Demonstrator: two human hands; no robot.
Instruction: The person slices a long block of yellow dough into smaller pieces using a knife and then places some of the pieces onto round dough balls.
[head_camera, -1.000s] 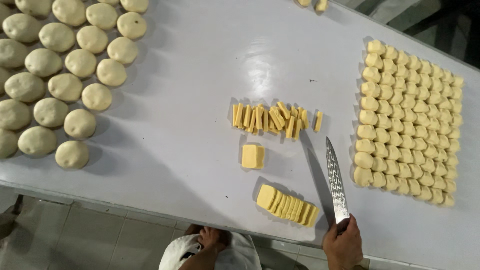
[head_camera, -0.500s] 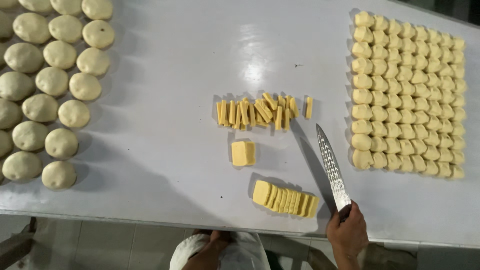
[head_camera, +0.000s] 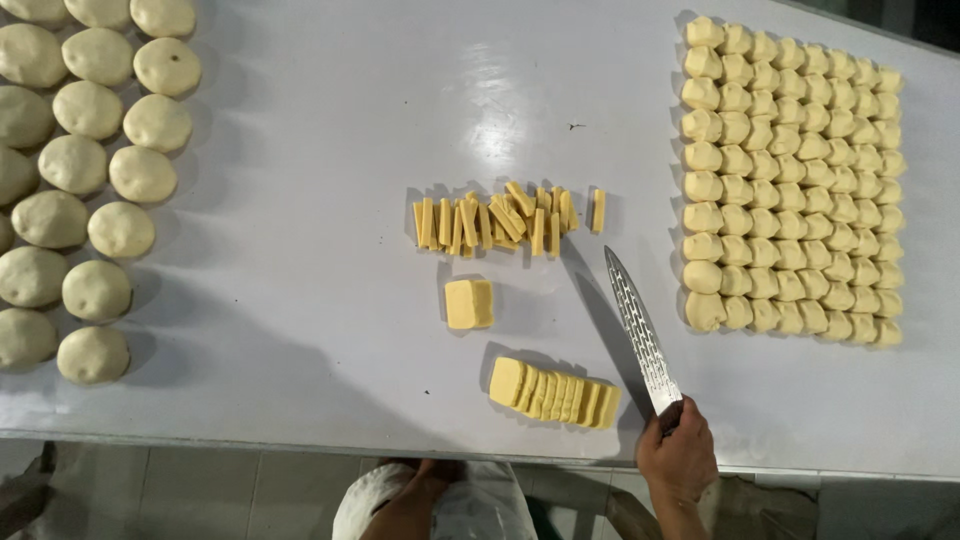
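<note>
White table (head_camera: 300, 330): knife (head_camera: 640, 335) in right grip (head_camera: 680, 460) (clenched).

my right hand (head_camera: 678, 458) hides the knife (head_camera: 640, 335) handle. my left hand (head_camera: 430, 478) sits below the table edge, grip unreadable. dough balls (head_camera: 20, 55) run off the left edge.

A single head-worn camera looks almost straight down on the white table (head_camera: 300, 330) from above its near edge, facing away from the person. It sits fairly high (most of the tabletop fits in), with the near edge running along the bottom, floor showing below it, and the far right corner cut off at top right
</note>
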